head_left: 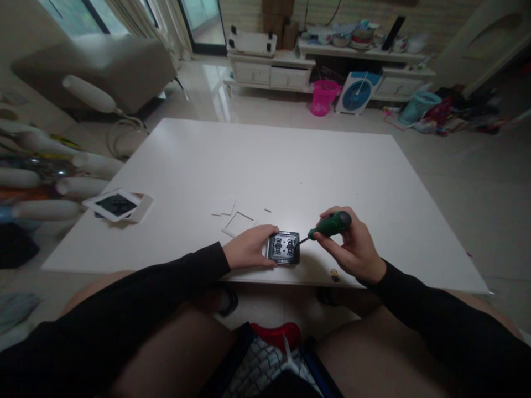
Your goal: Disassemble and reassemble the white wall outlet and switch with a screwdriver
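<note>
My left hand [251,247] grips the left side of a square black wall switch module [284,248] near the front edge of the white table. Thumb and fingers close around its edge. In my right hand [352,243] is a screwdriver [332,225] with a green handle and dark end cap. Its thin shaft slants down to the left, and the tip meets the right part of the module; whether it sits in a slot is too small to tell. Beyond my left hand lie a white square frame [239,222] and a thin white plate [224,207].
A small yellow-and-dark figure-like piece [334,275] lies by the table's [265,160] front edge. A short dark strip [267,210] lies past the module. At the left edge, a white frame with a dark center [118,205] leans on a white box [143,208].
</note>
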The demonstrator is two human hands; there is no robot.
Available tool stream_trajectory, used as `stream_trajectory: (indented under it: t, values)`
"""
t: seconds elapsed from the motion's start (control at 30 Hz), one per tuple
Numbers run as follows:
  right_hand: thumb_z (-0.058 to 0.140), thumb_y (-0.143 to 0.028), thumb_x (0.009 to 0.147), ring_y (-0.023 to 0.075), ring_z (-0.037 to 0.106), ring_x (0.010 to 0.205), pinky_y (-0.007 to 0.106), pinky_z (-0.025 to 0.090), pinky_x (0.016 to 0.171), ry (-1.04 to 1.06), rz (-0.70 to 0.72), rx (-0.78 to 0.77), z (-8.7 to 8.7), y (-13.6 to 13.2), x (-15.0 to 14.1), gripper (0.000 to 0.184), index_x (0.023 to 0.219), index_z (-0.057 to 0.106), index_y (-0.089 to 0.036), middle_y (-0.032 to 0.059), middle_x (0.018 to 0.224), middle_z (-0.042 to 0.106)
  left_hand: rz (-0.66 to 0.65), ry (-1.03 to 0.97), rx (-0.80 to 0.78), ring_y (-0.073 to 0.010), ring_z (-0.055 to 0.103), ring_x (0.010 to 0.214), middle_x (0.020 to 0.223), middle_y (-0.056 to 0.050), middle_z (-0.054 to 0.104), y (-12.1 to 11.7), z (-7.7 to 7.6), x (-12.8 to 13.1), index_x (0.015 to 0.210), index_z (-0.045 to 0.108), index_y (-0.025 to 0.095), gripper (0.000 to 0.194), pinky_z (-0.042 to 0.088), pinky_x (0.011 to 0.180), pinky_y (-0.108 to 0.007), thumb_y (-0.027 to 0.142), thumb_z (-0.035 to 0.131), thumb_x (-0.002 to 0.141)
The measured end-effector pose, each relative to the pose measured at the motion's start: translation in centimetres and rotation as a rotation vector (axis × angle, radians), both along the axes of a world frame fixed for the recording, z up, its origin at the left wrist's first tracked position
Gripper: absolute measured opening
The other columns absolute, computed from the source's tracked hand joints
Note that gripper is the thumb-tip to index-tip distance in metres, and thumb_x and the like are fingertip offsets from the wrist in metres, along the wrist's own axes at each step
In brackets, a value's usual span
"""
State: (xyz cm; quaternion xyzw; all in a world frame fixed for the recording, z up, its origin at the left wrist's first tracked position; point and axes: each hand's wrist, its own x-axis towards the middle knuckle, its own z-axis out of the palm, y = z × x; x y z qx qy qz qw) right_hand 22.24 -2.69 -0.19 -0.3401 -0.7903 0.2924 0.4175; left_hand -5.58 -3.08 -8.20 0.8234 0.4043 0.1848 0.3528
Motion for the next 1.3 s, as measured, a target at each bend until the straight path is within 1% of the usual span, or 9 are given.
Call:
stream_trajectory:
  t: [0.33,0.47,0.6,0.73,0.87,1.03,1.1,1.2,1.3]
  values:
    - [0.071,-0.021,0.095,0.018,0.063,0.082,0.033,0.053,0.073,-0.092,0.014,0.09,0.6,0.1,-0.8,0.022,0.112,0.057,-0.025,0.002,0.094,0.065,-0.009,0.005,-0.003,-0.0347,0.066,0.118,0.128,-0.015,0.069,0.2,0.1,0.2,0.126,0.058,0.018,0.077,0.052,0.102,-0.047,0.037,0.098,0.063]
    - [0.072,-0.021,0.094,0.0166,0.061,0.075,0.031,0.051,0.067,-0.107,0.029,0.07,0.8,0.2,-1.2,0.019,0.105,0.057,-0.025,0.0004,0.089,0.064,-0.017,-0.003,0.013,-0.0339,0.066,0.116,0.125,-0.014,0.069,0.3,-0.2,0.2,0.123,0.059,0.017,0.075,0.052,0.1,-0.045,0.037,0.098,0.063]
    - [0.08,-0.022,0.086,0.0167,0.061,0.076,0.032,0.049,0.068,-0.122,0.008,0.046,1.0,0.4,-1.5,0.028,0.098,0.055,-0.026,-0.0001,0.09,0.065,-0.019,-0.001,0.024,-0.0337,0.066,0.115,0.125,-0.015,0.069,0.3,-0.3,0.2,0.125,0.059,0.017,0.074,0.052,0.099,-0.045,0.038,0.097,0.064]
    - [0.082,-0.023,0.085,0.0158,0.065,0.072,0.031,0.052,0.067,-0.033,-0.027,-0.048,0.8,0.6,-1.9,0.035,0.105,0.053,-0.028,-0.0026,0.088,0.069,-0.015,0.011,0.02,-0.0343,0.066,0.114,0.124,-0.015,0.069,0.2,-0.1,0.2,0.125,0.06,0.016,0.072,0.052,0.098,-0.046,0.038,0.095,0.066]
    - [0.084,-0.026,0.086,0.0187,0.072,0.079,0.035,0.056,0.074,0.068,0.015,-0.196,0.8,0.8,-2.3,0.046,0.119,0.053,-0.029,-0.0015,0.091,0.076,-0.006,0.032,0.011,-0.0345,0.066,0.114,0.125,-0.015,0.069,0.2,0.1,0.3,0.126,0.06,0.017,0.072,0.052,0.097,-0.046,0.036,0.095,0.067]
    - [0.081,-0.033,0.089,0.0157,0.064,0.071,0.031,0.052,0.066,0.111,0.059,-0.295,0.6,1.0,-2.0,0.036,0.115,0.055,-0.028,-0.0036,0.083,0.069,-0.013,0.022,0.003,-0.0345,0.066,0.116,0.126,-0.015,0.069,0.2,0.0,0.2,0.124,0.06,0.017,0.07,0.051,0.098,-0.045,0.036,0.095,0.066]
    - [0.071,-0.043,0.096,0.0161,0.063,0.073,0.029,0.049,0.06,0.142,0.106,-0.331,0.3,1.0,-1.7,0.033,0.121,0.056,-0.028,-0.0003,0.09,0.069,-0.013,0.018,0.004,-0.0342,0.066,0.117,0.126,-0.014,0.069,0.2,0.1,0.2,0.125,0.06,0.017,0.071,0.051,0.099,-0.045,0.037,0.095,0.066]
    - [0.056,-0.054,0.102,0.0158,0.061,0.069,0.029,0.047,0.054,0.181,0.19,-0.383,0.2,1.1,-1.1,0.041,0.133,0.057,-0.027,0.004,0.1,0.071,-0.016,0.025,-0.006,-0.0337,0.066,0.116,0.126,-0.014,0.069,0.2,0.3,0.2,0.124,0.06,0.017,0.071,0.051,0.098,-0.044,0.037,0.095,0.066]
    - [0.06,-0.047,0.101,0.0139,0.059,0.065,0.029,0.049,0.056,0.113,0.15,-0.324,0.7,1.0,-0.9,0.035,0.128,0.061,-0.025,0.0044,0.101,0.073,-0.017,0.027,-0.004,-0.0338,0.066,0.116,0.125,-0.013,0.069,0.2,0.2,0.2,0.123,0.06,0.018,0.07,0.051,0.098,-0.044,0.039,0.095,0.066]
